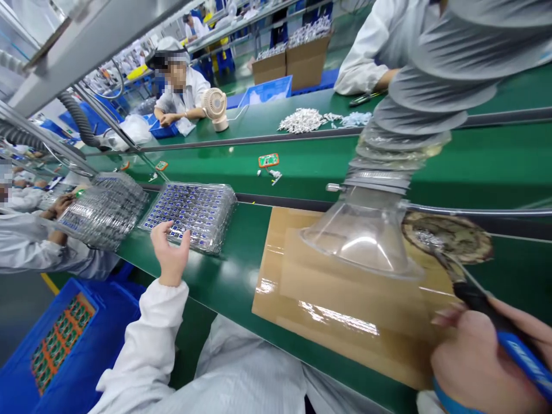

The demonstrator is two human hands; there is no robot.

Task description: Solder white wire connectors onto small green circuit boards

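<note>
My left hand (169, 253) reaches out to the near edge of a clear plastic tray (207, 198) filled with several small blue parts; its fingertips touch the tray's front rim. My right hand (478, 359) is closed around a soldering iron (487, 310) with a blue and black handle, its tip pointing up toward a dirty round sponge pad (452, 236). A taped cardboard mat (345, 310) lies on the green bench between my hands. A clear funnel hood (362, 236) on a grey ribbed hose hangs just above the mat.
A second stack of clear trays (103, 210) sits left, with a neighbour's hand (60, 204) on it. A blue bin of circuit boards (60, 339) stands below left. A green conveyor (310, 164) carries a small board (268, 160). Workers, a small fan (215, 107) and cardboard boxes (293, 60) are beyond.
</note>
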